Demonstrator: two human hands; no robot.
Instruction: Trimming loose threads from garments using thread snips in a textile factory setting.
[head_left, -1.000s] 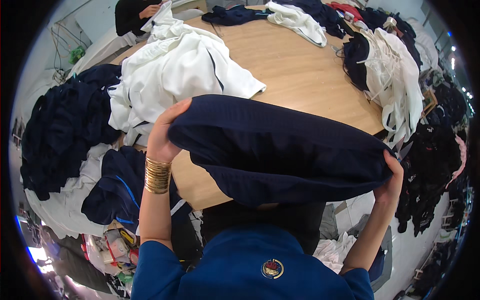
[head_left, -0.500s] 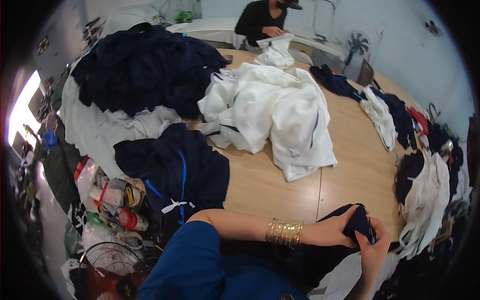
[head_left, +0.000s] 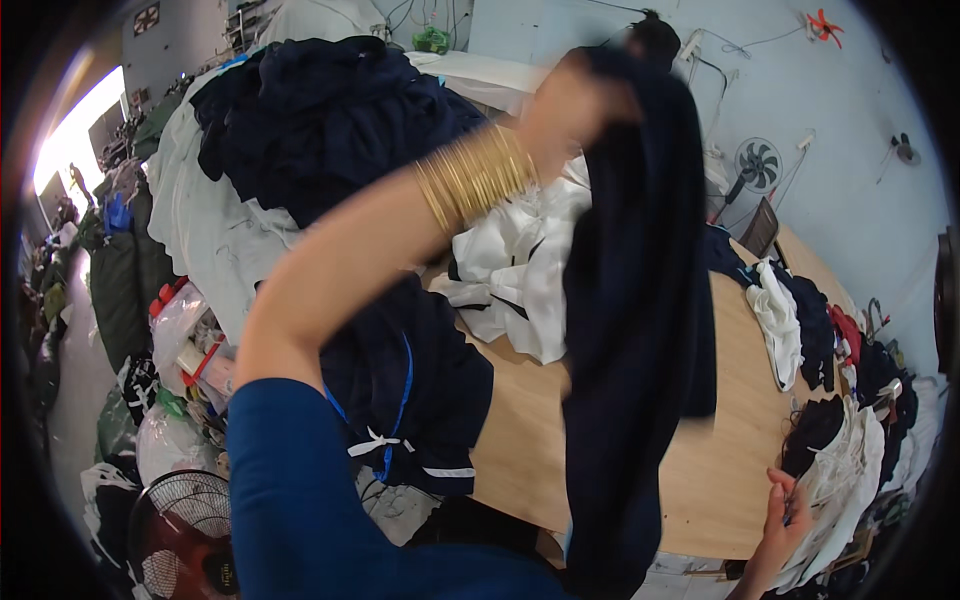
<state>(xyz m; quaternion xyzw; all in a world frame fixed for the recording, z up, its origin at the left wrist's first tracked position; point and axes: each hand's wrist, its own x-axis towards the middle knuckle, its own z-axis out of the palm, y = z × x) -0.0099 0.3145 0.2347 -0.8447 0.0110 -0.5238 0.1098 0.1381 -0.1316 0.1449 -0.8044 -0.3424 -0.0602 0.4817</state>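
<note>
My left arm, with gold bangles (head_left: 475,178) at the wrist, is raised across the middle of the view. My left hand (head_left: 580,105), blurred by motion, is closed on the top of a long navy garment (head_left: 630,300). The garment hangs down past the table's front edge and hides part of the table. Low at the right, my right hand (head_left: 782,520) is apart from the garment, fingers curled together, beside white fabric strips (head_left: 850,480). What it holds, if anything, is too small to make out.
On the wooden table (head_left: 715,490) lie a big navy cloth heap (head_left: 330,120), white garments (head_left: 520,270) and navy trousers with a white tie (head_left: 430,400). More clothes (head_left: 775,320) line the right edge. A floor fan (head_left: 185,540) stands low left. Another person's head (head_left: 655,40) shows behind.
My left hand has lifted the navy garment from the table's front edge up and to the left. The right hand has let go of it and moved slightly down. The view has shifted.
</note>
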